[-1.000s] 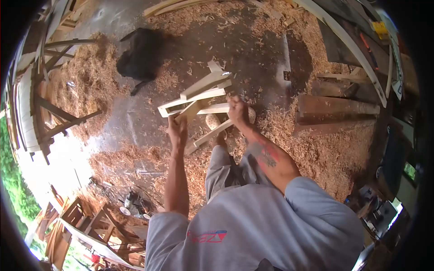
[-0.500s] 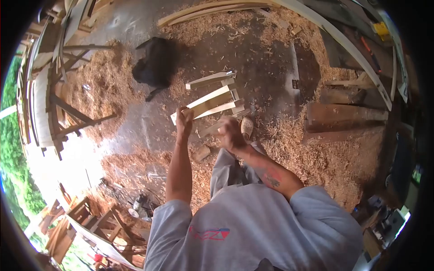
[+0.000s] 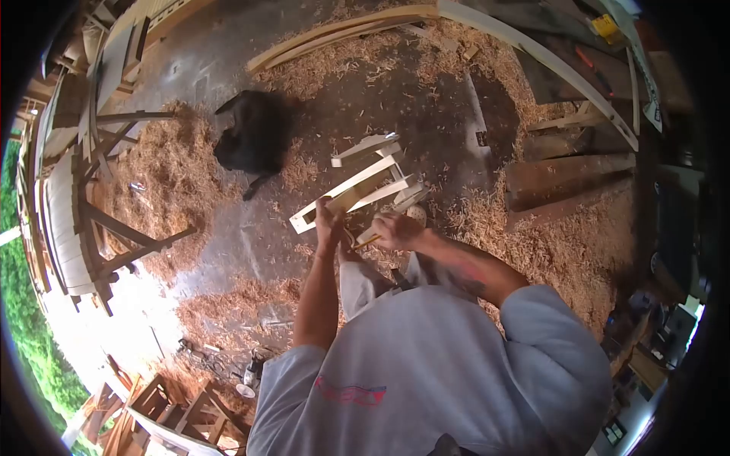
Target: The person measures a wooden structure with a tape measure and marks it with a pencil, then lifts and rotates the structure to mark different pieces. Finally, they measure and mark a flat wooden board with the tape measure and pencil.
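My left hand [image 3: 327, 222] is closed around the near end of a pale wooden board [image 3: 356, 196]. The board overlaps a light wooden frame [image 3: 334, 190] with long side rails, low in front of me. My right hand [image 3: 397, 231] is curled in a fist just to the right, close over my lap. From its finger side sticks a thin yellow stick-like thing [image 3: 368, 242], too small to name. Beyond the frame's upper rail lies a short pale wooden piece [image 3: 365, 150]. A light-coloured shoe [image 3: 416, 214] shows behind my right hand.
Wood shavings [image 3: 532, 266] cover much of the dark floor. A black dog [image 3: 255, 137] is at the upper left. Long curved timbers [image 3: 547, 61] arc across the top right, above wide brown boards [image 3: 570, 178]. Wooden trestles [image 3: 125, 232] stand at left.
My right hand has moved slightly right and down, and a yellow stick-like thing now shows at it. My left hand has shifted right and down with the board. The whole view has tilted a little.
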The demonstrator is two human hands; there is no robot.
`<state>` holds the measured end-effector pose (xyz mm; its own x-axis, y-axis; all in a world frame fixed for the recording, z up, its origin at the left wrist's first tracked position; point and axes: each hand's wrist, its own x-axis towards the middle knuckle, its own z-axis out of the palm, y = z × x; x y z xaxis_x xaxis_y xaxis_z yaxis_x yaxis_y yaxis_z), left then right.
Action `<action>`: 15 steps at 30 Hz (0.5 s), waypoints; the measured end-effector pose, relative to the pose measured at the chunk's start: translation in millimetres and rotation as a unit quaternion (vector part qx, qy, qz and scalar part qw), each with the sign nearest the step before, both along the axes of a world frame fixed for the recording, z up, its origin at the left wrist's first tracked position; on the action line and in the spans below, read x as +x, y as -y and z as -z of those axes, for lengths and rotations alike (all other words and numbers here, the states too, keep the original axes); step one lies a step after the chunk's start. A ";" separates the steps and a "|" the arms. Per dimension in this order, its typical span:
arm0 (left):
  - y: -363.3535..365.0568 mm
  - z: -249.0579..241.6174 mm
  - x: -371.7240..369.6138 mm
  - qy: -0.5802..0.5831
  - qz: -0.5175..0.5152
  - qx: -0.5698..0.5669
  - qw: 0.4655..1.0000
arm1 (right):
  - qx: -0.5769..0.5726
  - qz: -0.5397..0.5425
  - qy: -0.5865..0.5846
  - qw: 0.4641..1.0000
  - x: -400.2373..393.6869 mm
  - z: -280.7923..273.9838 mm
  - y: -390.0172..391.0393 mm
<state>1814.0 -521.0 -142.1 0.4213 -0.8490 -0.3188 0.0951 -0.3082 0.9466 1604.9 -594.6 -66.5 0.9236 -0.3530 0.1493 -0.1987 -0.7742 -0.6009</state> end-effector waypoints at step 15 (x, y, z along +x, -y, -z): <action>-21.4 -9.8 45.8 0.026 0.044 0.081 0.995 | 0.046 0.232 0.122 0.964 -3.3 -54.5 9.0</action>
